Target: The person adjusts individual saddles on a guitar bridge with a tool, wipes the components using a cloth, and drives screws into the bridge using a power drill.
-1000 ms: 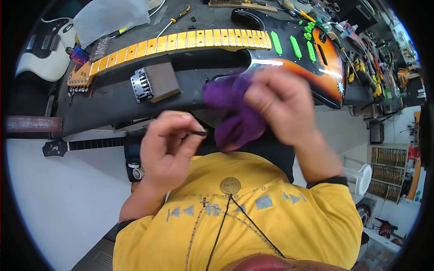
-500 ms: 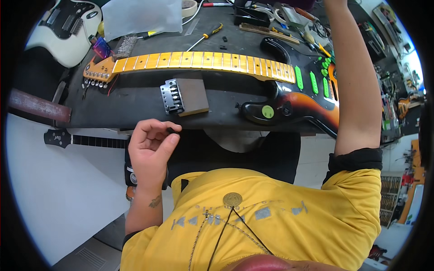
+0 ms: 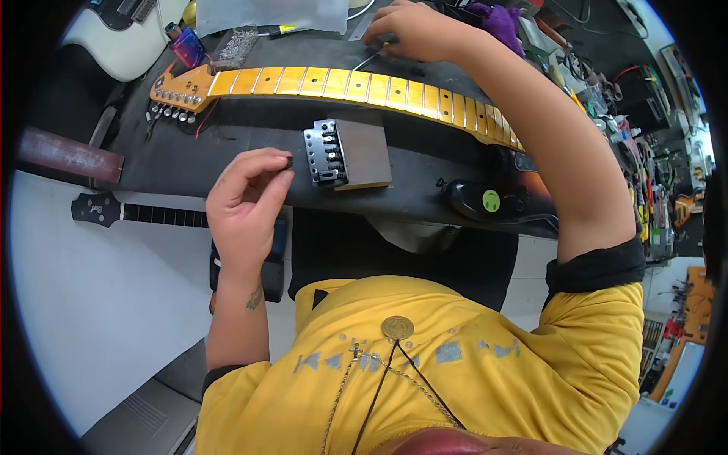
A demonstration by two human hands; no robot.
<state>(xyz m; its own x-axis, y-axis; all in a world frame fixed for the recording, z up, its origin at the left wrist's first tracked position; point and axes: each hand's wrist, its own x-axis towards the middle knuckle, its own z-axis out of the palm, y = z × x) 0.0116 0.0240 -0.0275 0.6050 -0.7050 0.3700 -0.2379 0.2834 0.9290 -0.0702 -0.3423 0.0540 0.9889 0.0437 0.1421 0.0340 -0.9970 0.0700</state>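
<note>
My left hand (image 3: 246, 189), near the bench's front edge, pinches a small black piece (image 3: 290, 162) between thumb and fingertips. Just right of it a metal guitar bridge (image 3: 326, 154) with a row of saddles leans on a brown block (image 3: 368, 155). My right hand (image 3: 417, 32) reaches across to the far side, its fingers closed about the handle of a screwdriver (image 3: 365, 61). The handle is mostly hidden under the fingers; the thin shaft points toward the maple guitar neck (image 3: 345, 82). That neck belongs to a sunburst electric guitar (image 3: 535, 186), partly covered by my right arm.
A white guitar body (image 3: 114, 45) stands at the upper left. Beside it lie a purple lighter (image 3: 186, 47) and a bag of small metal parts (image 3: 239, 47). A purple cloth (image 3: 497, 29) and cluttered tools sit at the far right. A dark guitar neck (image 3: 163, 214) lies below the bench's left part.
My right hand has come in from the far right to the screwdriver. My left hand has risen toward the bridge, still holding the black piece. The view has shifted slightly.
</note>
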